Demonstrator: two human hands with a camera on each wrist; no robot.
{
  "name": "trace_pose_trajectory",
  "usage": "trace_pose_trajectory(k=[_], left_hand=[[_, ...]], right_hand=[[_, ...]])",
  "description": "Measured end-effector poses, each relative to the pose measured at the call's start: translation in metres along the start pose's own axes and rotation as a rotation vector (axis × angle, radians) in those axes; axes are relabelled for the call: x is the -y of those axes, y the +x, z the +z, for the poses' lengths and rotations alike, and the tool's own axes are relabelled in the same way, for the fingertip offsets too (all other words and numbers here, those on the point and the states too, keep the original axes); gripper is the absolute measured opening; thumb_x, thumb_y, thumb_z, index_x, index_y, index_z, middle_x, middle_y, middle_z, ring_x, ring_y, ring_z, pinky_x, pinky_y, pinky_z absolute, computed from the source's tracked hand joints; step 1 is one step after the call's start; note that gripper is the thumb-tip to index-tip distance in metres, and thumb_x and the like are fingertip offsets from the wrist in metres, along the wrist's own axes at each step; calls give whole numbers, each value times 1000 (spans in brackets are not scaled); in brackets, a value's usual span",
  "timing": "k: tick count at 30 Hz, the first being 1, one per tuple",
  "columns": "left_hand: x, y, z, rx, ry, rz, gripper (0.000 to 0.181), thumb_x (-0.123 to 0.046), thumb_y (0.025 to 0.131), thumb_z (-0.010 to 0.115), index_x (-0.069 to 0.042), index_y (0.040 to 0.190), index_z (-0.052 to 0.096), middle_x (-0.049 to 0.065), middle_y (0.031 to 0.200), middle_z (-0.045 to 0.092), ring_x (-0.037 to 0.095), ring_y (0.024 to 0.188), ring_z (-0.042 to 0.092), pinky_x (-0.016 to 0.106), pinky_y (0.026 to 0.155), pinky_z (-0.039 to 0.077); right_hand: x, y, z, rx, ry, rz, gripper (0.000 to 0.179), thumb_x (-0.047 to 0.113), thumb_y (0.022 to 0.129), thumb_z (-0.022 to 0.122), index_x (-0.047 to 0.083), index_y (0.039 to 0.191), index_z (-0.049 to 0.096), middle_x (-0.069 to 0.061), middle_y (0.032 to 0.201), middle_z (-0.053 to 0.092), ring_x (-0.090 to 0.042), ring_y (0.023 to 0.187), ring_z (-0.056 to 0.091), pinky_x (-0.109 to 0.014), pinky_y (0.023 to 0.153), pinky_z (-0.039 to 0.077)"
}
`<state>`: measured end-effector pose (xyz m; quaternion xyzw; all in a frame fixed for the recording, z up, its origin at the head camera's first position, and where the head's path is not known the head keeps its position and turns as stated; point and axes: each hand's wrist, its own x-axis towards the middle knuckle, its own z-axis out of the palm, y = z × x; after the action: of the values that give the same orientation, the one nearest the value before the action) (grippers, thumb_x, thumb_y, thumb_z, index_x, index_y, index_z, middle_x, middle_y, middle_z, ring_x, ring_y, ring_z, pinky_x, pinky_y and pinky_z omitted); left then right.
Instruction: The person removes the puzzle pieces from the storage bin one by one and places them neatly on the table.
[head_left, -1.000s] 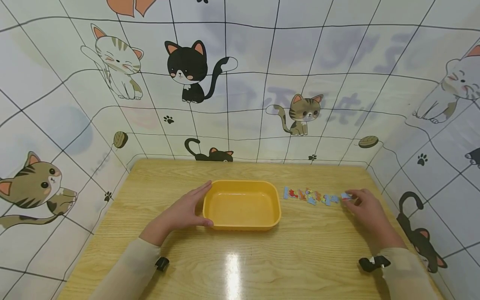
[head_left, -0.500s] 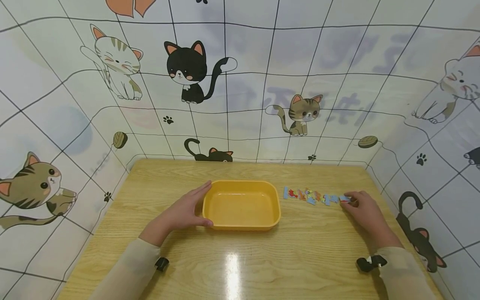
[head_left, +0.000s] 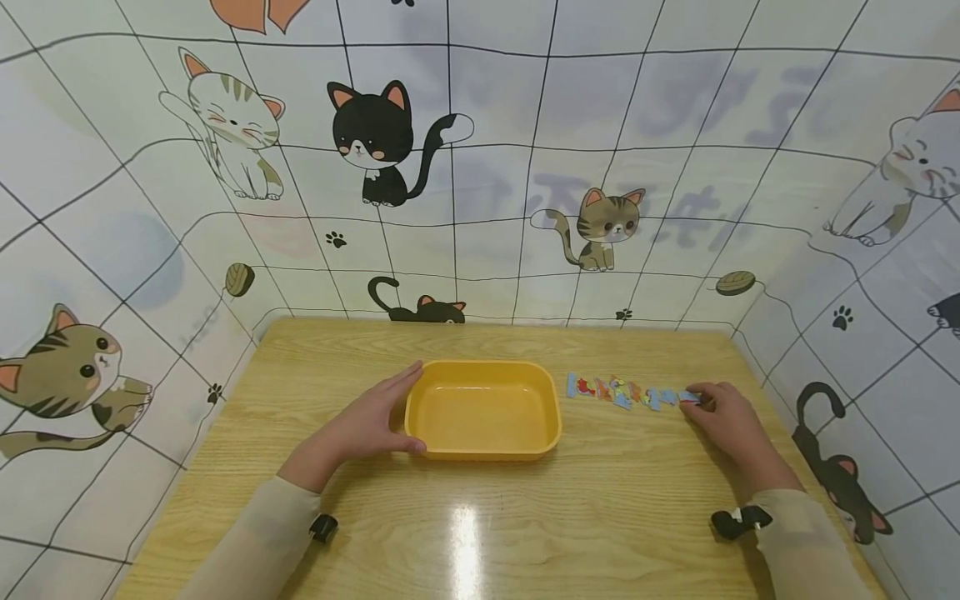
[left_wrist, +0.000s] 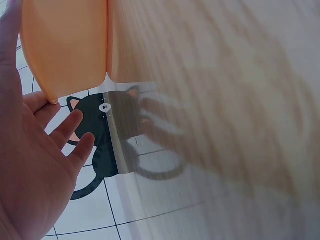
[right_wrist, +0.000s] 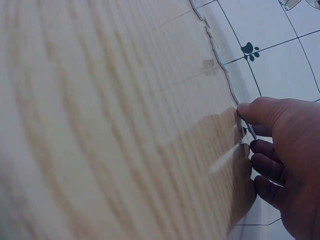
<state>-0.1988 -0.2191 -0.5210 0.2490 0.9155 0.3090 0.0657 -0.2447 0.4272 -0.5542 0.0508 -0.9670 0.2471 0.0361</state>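
An empty yellow plastic tray point(head_left: 483, 412) stands on the wooden table. My left hand point(head_left: 375, 414) grips its left end, thumb at the near corner and fingers at the far one. The left wrist view shows my left hand point(left_wrist: 40, 165) with a finger at the rim of the tray point(left_wrist: 65, 45) and other fingers free. Right of the tray lies a row of small jigsaw puzzle pieces point(head_left: 618, 392), mostly light blue with coloured prints. At its right end my right hand point(head_left: 731, 421) pinches a puzzle piece point(head_left: 688, 398) between thumb and fingers, low on the table.
The wooden table point(head_left: 487, 517) meets a cat-print wall covering point(head_left: 495, 183) at the back and sides. In the right wrist view the thin pieces point(right_wrist: 220, 60) appear edge-on, flat on the tabletop.
My right hand has shifted slightly left with the puzzle piece, bringing it close to the row's right end. My left hand and the tray stay where they were.
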Motion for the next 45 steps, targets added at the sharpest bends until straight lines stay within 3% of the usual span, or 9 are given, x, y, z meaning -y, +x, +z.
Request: trace_pose_trajectory(k=[7,29,36,41,45], left_hand=[[-1,0,-1,-8,7,1,135,-71,76,93,-13,178,25,-5,185,15,34,168,24,60,133,26],[-5,3,0,-8,-1,3,136,-77,77,88,-15,178,23,-5,185,15,34,168,24,61,132,26],[-7,2,0,-5,-11,-3,136,-77,77,89,-16,179,21,-4,185,14,34,168,22,61,133,25],[-5,-1,-1,-26,-83,-24,126,-57,87,93,-18,179,17,1,186,11,36,169,17,64,133,22],[2,-5,-7,-76,-105,-35,107,-43,100,84,-16,179,17,7,186,13,39,169,16,68,132,20]], right_hand=[[2,0,-2,9,13,10,46,24,107,76,-9,138,67,-26,114,64,-43,99,65,-64,85,54],[5,-8,-13,61,74,4,56,28,108,76,-11,145,61,-27,122,60,-44,105,65,-62,86,56],[17,-9,-15,47,79,5,53,26,108,77,-7,145,63,-25,125,59,-40,106,63,-48,78,57],[31,-5,-18,24,90,-28,45,20,107,77,-7,142,66,-26,124,60,-41,105,65,-37,71,57],[39,0,-20,8,88,-67,44,21,108,75,-7,140,66,-27,125,60,-42,104,64,-41,73,55]])
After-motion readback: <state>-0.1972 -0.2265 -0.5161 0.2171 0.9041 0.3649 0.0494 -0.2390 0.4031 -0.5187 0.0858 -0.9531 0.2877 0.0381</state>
